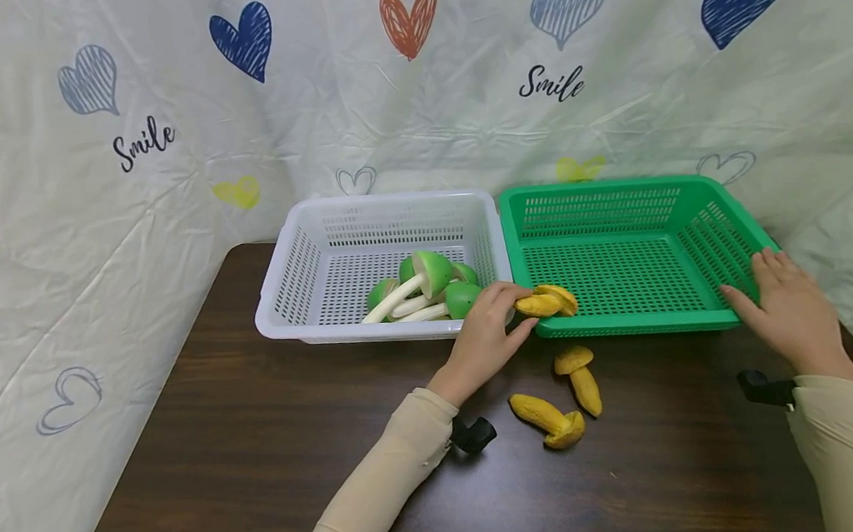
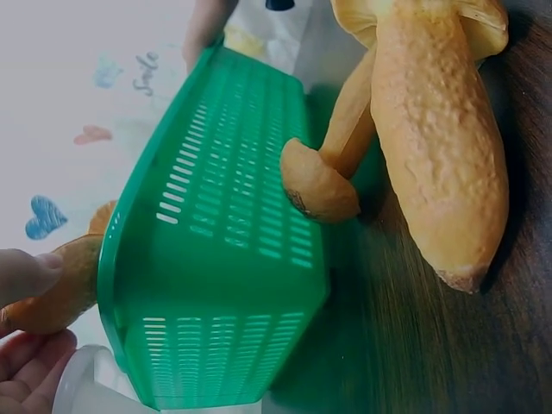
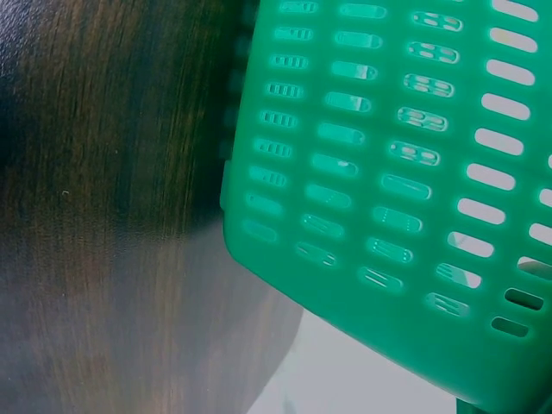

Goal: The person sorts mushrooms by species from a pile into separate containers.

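In the head view my left hand (image 1: 483, 334) pinches a yellow mushroom (image 1: 547, 301) between thumb and fingers, over the front left corner of the green basket (image 1: 630, 323). The left wrist view shows the thumb and fingertips on this mushroom (image 2: 62, 285), right beside the basket's rim. My right hand (image 1: 797, 316) rests on the green basket's front right corner, thumb and fingers spread over the rim. Two more yellow mushrooms lie on the table before the basket, one upper (image 1: 583, 381) and one lower (image 1: 548, 420). Basket mesh fills much of the right wrist view, with no fingers showing.
A white basket (image 1: 292, 333) stands left of the green one, rims side by side, with several green-capped mushrooms (image 1: 434, 272) inside. Both stand on a dark wooden table (image 1: 260, 446). Behind them hangs a white cloth (image 1: 458, 96) printed with hearts.
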### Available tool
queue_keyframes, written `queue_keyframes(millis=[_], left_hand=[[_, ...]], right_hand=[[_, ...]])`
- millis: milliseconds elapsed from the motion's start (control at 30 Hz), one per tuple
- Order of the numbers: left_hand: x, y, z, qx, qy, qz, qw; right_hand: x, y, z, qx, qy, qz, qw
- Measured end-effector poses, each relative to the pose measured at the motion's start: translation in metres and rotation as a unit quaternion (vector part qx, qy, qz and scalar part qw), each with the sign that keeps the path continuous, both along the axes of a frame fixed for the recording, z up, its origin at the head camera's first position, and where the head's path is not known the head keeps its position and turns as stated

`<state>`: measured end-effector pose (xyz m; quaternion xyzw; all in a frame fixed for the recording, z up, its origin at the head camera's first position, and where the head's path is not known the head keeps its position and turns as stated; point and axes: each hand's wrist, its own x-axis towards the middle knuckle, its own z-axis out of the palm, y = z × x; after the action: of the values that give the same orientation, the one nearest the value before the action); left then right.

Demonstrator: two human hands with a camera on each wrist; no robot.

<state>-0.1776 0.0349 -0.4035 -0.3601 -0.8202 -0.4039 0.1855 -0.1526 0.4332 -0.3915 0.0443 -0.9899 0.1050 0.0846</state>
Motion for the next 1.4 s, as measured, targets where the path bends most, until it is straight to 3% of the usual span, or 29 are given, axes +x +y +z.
queue_keyframes(millis=[1100,1400], left_hand=[[-0.0013,-0.0032,-0.0021,0.036,0.016,-0.028,0.9988],[-0.0051,-0.0077,-0.0042,0.004,0.029,-0.050,0.9983]], right_hand=[[-0.0002,-0.0007,0.0014,0.001,-0.004,0.000,1.000],[-0.0023,-0.0015,0.0002,0.001,0.000,-0.008,1.000]])
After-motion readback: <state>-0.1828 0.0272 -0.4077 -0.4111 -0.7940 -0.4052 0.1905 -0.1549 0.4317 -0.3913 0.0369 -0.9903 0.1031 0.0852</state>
